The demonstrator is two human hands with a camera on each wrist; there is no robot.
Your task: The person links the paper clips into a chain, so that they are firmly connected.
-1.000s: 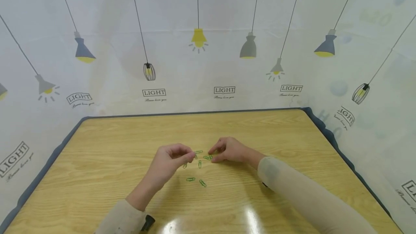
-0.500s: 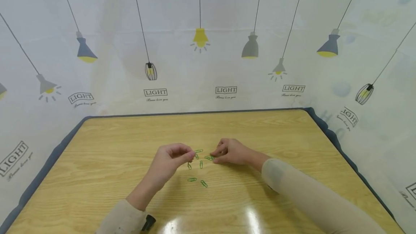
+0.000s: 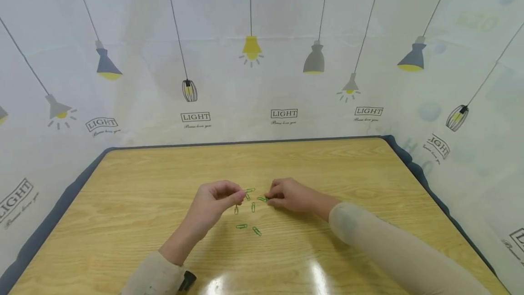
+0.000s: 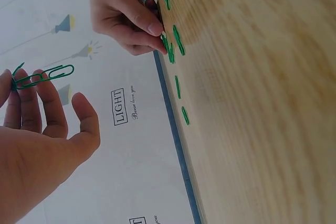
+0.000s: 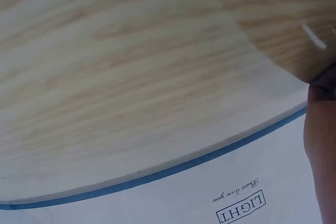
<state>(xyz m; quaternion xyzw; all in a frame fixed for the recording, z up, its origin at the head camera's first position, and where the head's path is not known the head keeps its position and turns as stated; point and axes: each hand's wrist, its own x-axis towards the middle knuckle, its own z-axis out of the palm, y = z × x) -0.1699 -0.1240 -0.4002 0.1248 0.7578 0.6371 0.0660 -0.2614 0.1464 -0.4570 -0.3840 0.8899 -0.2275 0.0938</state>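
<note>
Between its thumb and fingers, my left hand (image 3: 209, 208) pinches linked green paper clips (image 4: 63, 71) above the table; one clip (image 3: 236, 210) hangs below the fingers in the head view. My right hand (image 3: 294, 195), also seen in the left wrist view (image 4: 123, 14), has its thumb and index fingertips together on a green clip (image 4: 164, 40) at the tabletop. Another clip (image 4: 171, 53) lies right against that one. More loose green clips lie nearby, including an upright-lying one (image 3: 253, 207) between the hands and two nearer the front (image 3: 241, 226) (image 3: 256, 231).
The wooden table (image 3: 163, 167) has a dark blue edging (image 3: 245, 142) along its back and sides. Behind it hangs a pale sheet (image 3: 229, 117) printed with lamps and lettering. A black object (image 3: 187, 281) shows at the left sleeve's cuff.
My right thumb and index finger have closed together on a clip, and that hand has shifted slightly right. The left hand has stayed nearly still while the clip hanging below it swung a little.
</note>
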